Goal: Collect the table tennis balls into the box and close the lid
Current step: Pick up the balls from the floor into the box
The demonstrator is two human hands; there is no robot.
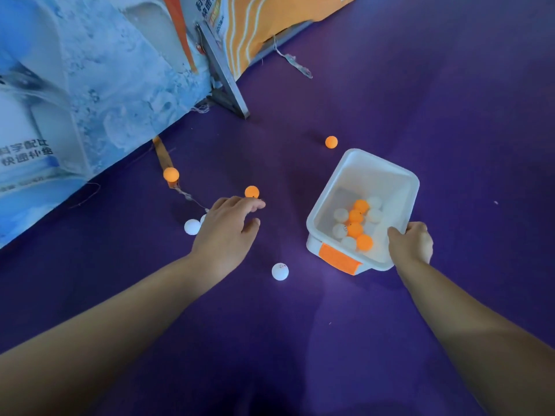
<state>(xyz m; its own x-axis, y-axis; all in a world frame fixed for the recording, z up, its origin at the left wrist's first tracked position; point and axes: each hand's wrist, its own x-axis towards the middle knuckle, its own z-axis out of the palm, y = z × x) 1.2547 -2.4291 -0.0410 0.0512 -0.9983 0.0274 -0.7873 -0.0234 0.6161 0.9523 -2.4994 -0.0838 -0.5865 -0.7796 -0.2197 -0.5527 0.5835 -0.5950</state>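
A white plastic box (378, 166) with an orange latch (338, 259) stands open on the purple floor, holding several orange and white balls (356, 228). My right hand (413, 243) grips its near right rim, thumb inside. My left hand (229, 226) reaches out with relaxed fingers, its fingertips just below an orange ball (251, 191). Loose on the floor lie an orange ball (171, 174) by a strap, another orange ball (331, 142) beyond the box, a white ball (192, 227) left of my hand and a white ball (280, 271) near my forearm. No lid is in view.
Blue (75, 100) and orange (270, 22) printed barrier panels stand along the far left and back, joined at a grey metal foot (231, 94). An orange strap (163, 157) with loose threads lies on the purple floor (300, 325).
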